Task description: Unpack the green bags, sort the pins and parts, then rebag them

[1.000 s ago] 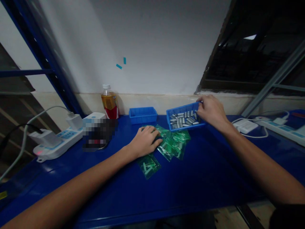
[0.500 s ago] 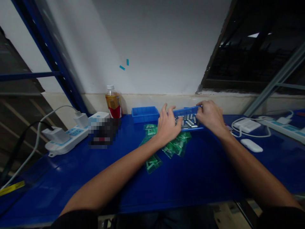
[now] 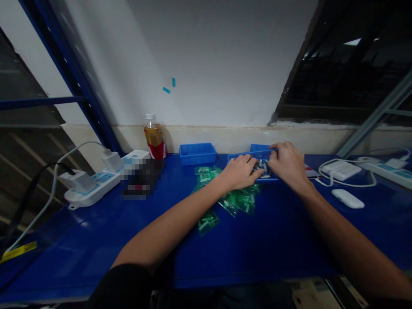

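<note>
A blue plastic bin (image 3: 273, 179) holding small shiny metal pieces (image 3: 265, 167) stands toward the back of the blue table. My right hand (image 3: 287, 162) grips its far right rim between thumb and fingers. My left hand (image 3: 240, 171) reaches over the near left side, its fingers bent down into the bin. The thumb is apart from the fingers, and no piece shows between them; some fingertips are hidden. Small green-printed clear bags (image 3: 236, 201) with pale pieces inside lie in a loose pile below and left of the bin, partly under my left forearm.
Another blue bin (image 3: 197, 159) stands to the left by the wall. Farther left are a drink bottle (image 3: 155, 139), a blurred dark item (image 3: 141, 180) and a power strip (image 3: 93, 184). A white case (image 3: 347, 198) and a cabled charger (image 3: 340, 170) lie right.
My left hand has moved right and down into the bin, its fingers going from spread and raised to bent. The bin now sits lower and less tilted, with my right hand still on its rim.
</note>
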{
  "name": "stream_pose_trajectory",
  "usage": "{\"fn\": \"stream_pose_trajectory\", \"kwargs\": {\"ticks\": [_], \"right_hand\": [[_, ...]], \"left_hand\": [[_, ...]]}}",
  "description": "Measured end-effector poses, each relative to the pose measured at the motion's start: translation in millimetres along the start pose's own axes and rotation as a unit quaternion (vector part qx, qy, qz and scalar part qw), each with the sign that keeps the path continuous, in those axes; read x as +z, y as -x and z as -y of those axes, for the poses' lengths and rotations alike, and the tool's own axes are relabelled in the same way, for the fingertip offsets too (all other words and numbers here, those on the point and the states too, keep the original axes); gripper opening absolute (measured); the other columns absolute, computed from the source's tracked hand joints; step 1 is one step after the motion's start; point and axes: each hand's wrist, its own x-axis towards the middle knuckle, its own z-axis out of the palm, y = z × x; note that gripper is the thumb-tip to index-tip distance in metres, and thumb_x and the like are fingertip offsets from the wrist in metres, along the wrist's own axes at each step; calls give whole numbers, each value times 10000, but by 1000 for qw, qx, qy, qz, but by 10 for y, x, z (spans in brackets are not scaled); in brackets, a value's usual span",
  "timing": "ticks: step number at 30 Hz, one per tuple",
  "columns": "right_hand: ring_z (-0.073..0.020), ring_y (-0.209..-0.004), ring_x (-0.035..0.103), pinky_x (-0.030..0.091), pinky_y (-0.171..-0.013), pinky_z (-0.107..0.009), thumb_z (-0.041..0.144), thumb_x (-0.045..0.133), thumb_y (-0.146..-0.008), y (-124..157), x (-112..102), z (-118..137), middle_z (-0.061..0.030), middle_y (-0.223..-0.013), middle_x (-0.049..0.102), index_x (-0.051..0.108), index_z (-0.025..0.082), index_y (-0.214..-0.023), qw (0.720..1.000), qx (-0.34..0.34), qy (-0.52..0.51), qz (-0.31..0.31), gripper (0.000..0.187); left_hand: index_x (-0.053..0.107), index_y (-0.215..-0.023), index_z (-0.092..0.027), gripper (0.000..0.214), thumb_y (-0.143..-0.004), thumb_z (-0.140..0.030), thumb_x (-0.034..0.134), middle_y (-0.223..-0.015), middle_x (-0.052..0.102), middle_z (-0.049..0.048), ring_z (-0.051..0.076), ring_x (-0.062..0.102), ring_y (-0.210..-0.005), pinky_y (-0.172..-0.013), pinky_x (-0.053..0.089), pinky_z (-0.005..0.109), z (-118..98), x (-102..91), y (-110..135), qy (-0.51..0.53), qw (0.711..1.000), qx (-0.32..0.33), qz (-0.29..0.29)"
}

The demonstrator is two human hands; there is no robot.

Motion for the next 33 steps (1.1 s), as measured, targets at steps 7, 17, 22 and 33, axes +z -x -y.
{"fn": "stream_pose_trajectory", "kwargs": {"ticks": [7, 17, 22, 33], "right_hand": [[-270, -903, 583, 422, -742, -358, 203, 410, -824, 33, 134, -89, -143, -986, 616, 643, 137, -1009, 1000, 21, -22, 5, 305], [-254, -867, 571, 420, -761, -358, 208, 409, -802, 55, 312, -122, -117, -890, 615, 638, 137, -1004, 998, 18, -35, 42, 313], [-249, -850, 573, 422, -747, -353, 209, 400, -799, 75, 355, -96, -110, -866, 611, 633, 138, -1010, 997, 18, -36, 59, 322], [-243, -835, 578, 419, -729, -343, 210, 408, -799, 72, 389, -112, -100, -854, 605, 628, 150, -1009, 996, 15, -36, 75, 310]], "left_hand": [[531, -1082, -146, 425, -935, -460, 283, -1092, 557, 123, 251, 530, -999, -814, 476, 391, -6, 10, -40, -25, 999, -10, 39], [599, -976, -138, 466, -919, -480, 287, -1053, 599, 137, 268, 581, -962, -765, 503, 388, 32, -81, -53, -14, 993, -14, 112], [611, -983, -145, 474, -917, -478, 280, -1041, 630, 134, 275, 602, -945, -750, 502, 395, 57, -171, -74, 13, 983, -7, 184], [587, -1072, -142, 630, -918, -561, 142, -1056, 648, 159, 302, 605, -984, -785, 487, 440, 49, -177, -55, 34, 973, 14, 226]]}}
